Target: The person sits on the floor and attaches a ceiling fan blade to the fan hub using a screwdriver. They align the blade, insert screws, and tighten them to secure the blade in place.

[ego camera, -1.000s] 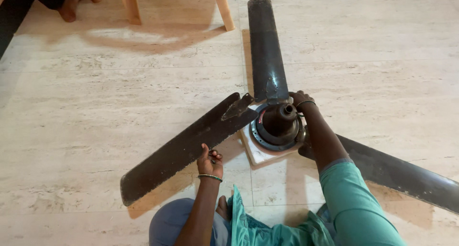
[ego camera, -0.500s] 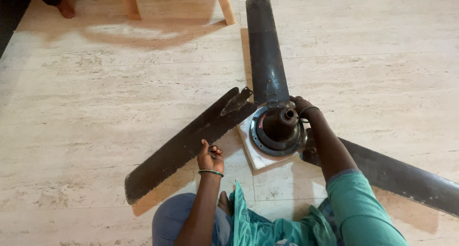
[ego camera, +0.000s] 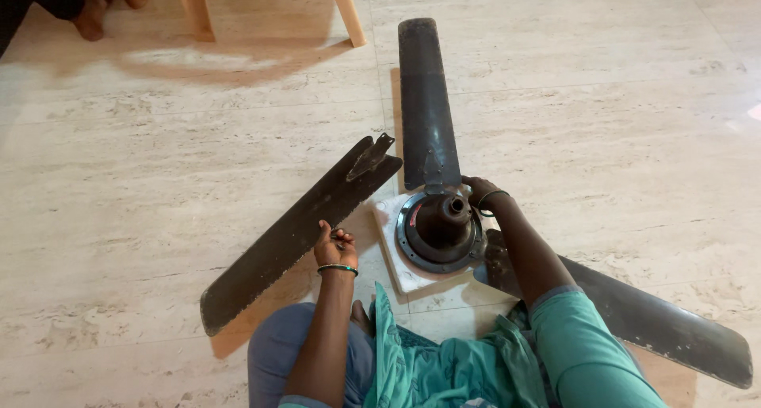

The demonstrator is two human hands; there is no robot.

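The dusty dark loose blade [ego camera: 297,234] lies detached on the floor [ego camera: 158,178]; left hand [ego camera: 334,248] grips its edge, right hand [ego camera: 482,192] holds the motor hub [ego camera: 440,230].

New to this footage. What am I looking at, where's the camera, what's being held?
There is no robot here: a person sits on a pale stone floor and works with bare hands. The single camera is worn on the head and looks down, so the arms come in from the bottom edge.

In the middle lies a dark ceiling fan motor on a white slab. Two blades are joined to it: one points away from the person, one runs to the lower right. A third, loose blade lies apart from the motor on the left.

The left hand rests on the loose blade's edge; whether it grips is hard to tell. The right hand touches the motor's rim.

At the top are wooden furniture legs and another person's foot.
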